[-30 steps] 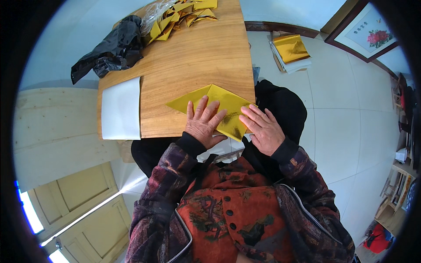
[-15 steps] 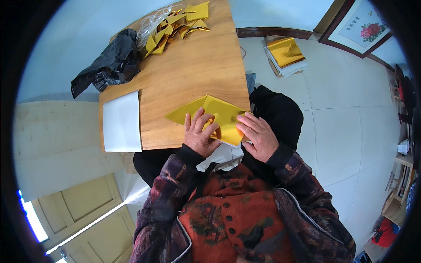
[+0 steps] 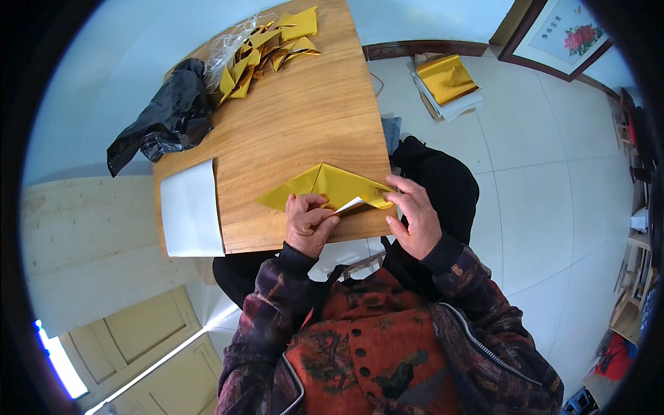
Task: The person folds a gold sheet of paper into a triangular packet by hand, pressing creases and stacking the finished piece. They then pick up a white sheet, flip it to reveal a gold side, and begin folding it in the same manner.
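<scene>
A sheet of gold foil paper (image 3: 321,181) lies on the near edge of the wooden table, folded to a broad pointed shape with its peak away from me. Its white underside shows along a turned-up part of the near edge. My left hand (image 3: 308,225) is closed on that near edge, thumb and fingers pinching the paper. At the paper's right corner is my right hand (image 3: 417,220), its fingers bent but apart and the thumb held away from them. Its fingertips rest at or just over the corner; firm contact is hard to make out.
Folded gold paper pieces (image 3: 259,52) are heaped at the table's far end, beside clear plastic (image 3: 225,59) and a black plastic bag (image 3: 169,114). A white sheet (image 3: 190,209) lies at the left. More gold sheets (image 3: 448,77) sit on a stack on the floor.
The lower flap of gold paper that pointed toward me is now folded up, exposing some white underside. My left fingers have closed into a pinch; my right hand has opened at the corner.
</scene>
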The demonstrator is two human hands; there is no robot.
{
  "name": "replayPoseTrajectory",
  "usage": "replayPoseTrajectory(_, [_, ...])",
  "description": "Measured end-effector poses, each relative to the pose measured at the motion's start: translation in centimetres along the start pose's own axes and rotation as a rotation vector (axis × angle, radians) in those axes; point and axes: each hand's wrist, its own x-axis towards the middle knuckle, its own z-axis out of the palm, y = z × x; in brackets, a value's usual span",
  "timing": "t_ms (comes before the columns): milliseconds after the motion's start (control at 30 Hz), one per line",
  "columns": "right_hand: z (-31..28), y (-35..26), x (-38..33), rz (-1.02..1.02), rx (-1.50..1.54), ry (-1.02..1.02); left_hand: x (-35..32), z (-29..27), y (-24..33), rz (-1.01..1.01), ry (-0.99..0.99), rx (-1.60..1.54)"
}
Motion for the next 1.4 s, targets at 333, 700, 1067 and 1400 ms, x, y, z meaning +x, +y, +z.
replayPoseTrajectory(333, [0.0, 1.2, 0.8, 0.159, 0.098, 0.032, 0.1, 0.2, 0.4, -0.074, 0.069, -0.17])
replayPoseTrajectory(700, [0.0, 1.9, 1.7, 0.201, 0.184, 0.03, 0.5, 0.5, 1.0, -0.079, 0.117, -0.025])
replayPoseTrajectory(1067, [0.4, 1.5, 2.3, 0.243, 0.189, 0.098, 0.8, 0.9, 1.5, -0.085, 0.155, 0.07])
replayPoseTrajectory(1400, [0.2, 1.8, 2.2, 0.305, 0.274, 0.085, 0.9, 1.2, 1.4, -0.106, 0.174, 0.097])
